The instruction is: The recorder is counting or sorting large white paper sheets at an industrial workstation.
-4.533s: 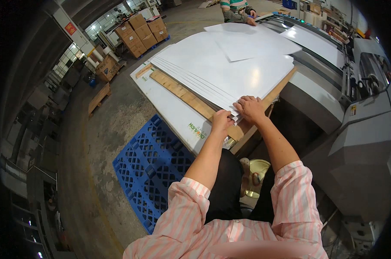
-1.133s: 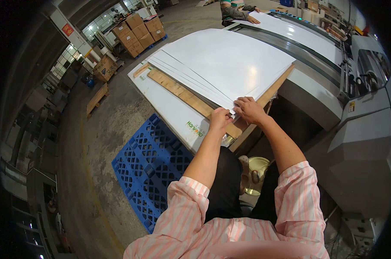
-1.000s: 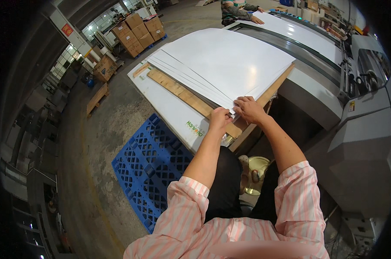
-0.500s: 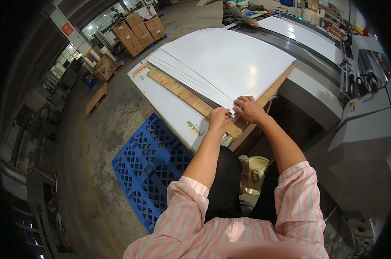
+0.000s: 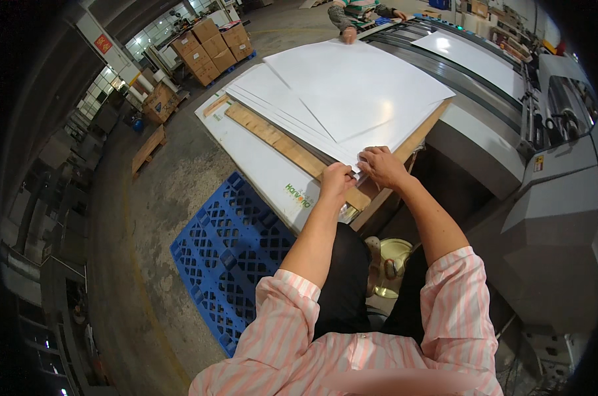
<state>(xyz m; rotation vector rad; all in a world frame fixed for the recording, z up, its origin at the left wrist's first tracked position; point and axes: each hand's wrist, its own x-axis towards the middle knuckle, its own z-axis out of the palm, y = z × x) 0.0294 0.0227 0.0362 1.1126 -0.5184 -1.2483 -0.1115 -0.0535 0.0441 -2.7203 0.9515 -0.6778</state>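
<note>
Large glossy white sheets (image 5: 371, 86) lie fanned in a stack, their left edges spread in steps. At the near corner, my left hand (image 5: 336, 181) is closed in a pinch beside a wooden strip (image 5: 272, 135). A small dark edge shows at its fingertips; what it grips is mostly hidden. My right hand (image 5: 382, 166) rests on the same corner, fingers curled and closed over the sheet edges. At the far edge of the stack, a co-worker's hand (image 5: 349, 35) touches the top sheet, which lies turned from those below.
A grey machine (image 5: 543, 218) stands right, with another white sheet (image 5: 473, 56) on its bed. Left of the white-topped board (image 5: 246, 153) under the stack, a blue plastic pallet (image 5: 229, 257) lies on the floor. Cardboard boxes (image 5: 210, 47) are piled farther back.
The top sheet has shifted right, baring a wedge of the sheets beneath. The co-worker's hand has moved left to the stack's far edge. The sheet on the machine covers less bed. My hands stay put.
</note>
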